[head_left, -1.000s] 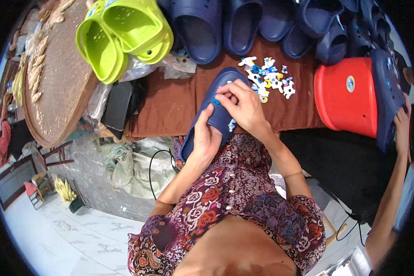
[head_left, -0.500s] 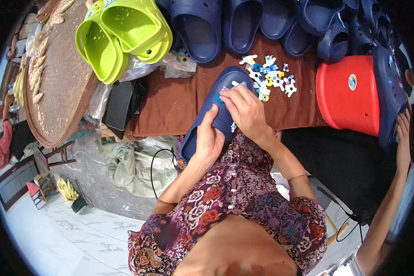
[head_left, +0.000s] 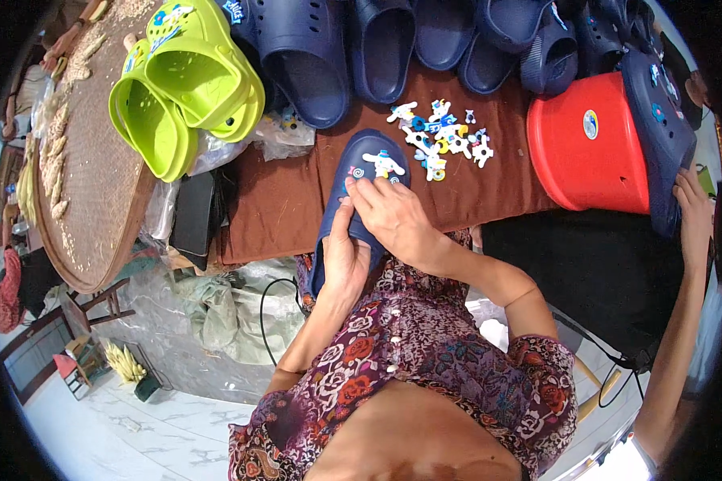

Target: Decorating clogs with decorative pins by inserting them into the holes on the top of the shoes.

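A navy blue clog (head_left: 371,152) lies toe-up on the brown cloth (head_left: 277,212), with small white and blue charms fixed on its toe. My left hand (head_left: 343,256) grips the clog's heel end from below. My right hand (head_left: 393,220) rests on top of the clog, fingertips pressing just under the charms. A loose heap of small white and blue charms (head_left: 443,140) lies on the cloth just right of the clog's toe.
Several navy clogs (head_left: 305,56) line the far edge; two lime-green clogs (head_left: 188,88) sit at left beside a round woven tray (head_left: 88,184). A red plastic tub (head_left: 590,144) stands at right. Another person's hand (head_left: 690,208) holds a navy clog (head_left: 658,136) there.
The clog's toe with its charms is now uncovered; my right hand has slid down from the toe toward the middle. My left hand keeps its grip on the heel.
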A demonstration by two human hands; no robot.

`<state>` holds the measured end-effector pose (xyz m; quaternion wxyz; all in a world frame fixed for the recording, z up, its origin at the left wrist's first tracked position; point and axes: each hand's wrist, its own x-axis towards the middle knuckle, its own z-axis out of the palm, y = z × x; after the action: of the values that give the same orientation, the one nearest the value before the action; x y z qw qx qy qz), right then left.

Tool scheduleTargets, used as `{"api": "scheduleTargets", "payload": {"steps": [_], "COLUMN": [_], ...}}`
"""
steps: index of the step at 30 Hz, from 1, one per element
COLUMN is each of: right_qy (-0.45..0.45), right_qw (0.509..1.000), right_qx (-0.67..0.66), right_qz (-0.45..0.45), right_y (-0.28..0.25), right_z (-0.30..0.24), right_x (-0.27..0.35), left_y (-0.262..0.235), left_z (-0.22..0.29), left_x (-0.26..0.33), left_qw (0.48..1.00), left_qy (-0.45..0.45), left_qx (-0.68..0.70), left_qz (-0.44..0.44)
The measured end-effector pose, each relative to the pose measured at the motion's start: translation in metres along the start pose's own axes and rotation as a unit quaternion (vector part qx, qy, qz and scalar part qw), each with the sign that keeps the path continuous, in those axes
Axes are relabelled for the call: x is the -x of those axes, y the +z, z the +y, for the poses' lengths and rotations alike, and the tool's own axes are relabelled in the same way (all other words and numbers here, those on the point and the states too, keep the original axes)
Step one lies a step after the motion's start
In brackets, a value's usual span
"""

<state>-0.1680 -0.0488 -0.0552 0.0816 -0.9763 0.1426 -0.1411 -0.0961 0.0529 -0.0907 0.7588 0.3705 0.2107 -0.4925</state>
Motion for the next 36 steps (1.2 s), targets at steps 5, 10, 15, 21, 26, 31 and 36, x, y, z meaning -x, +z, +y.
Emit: {"api": "scheduleTargets", "payload": {"steps": [5, 10, 15, 21, 26, 31, 36], "right_qy": [-0.008, -0.031, 0.03, 0.127, 0.273, 0.34, 0.364], "right_qw": [0.998, 0.996, 0.991, 0.937, 0.931, 0.91, 0.91], "right_qx": [0.022, -0.019, -0.129, -0.313, -0.198, -0.202, -0.182], "right_qz": [-0.062, -0.078, 0.009, 0.091, 0.139, 0.123, 0.084], "right_y": [0.001, 0.003, 0.013, 0.01, 0.005, 0.014, 0.017], "right_z": [0.0, 0.008, 0.008, 0.027, 0.082, 0.103, 0.101], "right_x": [-0.007, -0.009, -0.002, 0.012, 0.047, 0.071, 0.069], "left_y": [0.004, 0.009, 0.013, 0.005, 0.009, 0.001, 0.0], "left_z": [0.001, 0.004, 0.012, 0.016, 0.017, 0.019, 0.02], "left_x": [0.005, 0.006, 0.004, -0.002, 0.009, 0.016, 0.013], "left_qw": [1.0, 0.999, 1.0, 0.998, 0.998, 0.999, 0.997], "left_qy": [0.011, 0.005, -0.02, -0.034, -0.03, -0.012, -0.048], "left_qx": [-0.022, -0.031, -0.008, 0.036, -0.001, 0.016, 0.062], "left_qz": [0.015, 0.025, -0.006, -0.039, -0.056, -0.041, -0.005]}}
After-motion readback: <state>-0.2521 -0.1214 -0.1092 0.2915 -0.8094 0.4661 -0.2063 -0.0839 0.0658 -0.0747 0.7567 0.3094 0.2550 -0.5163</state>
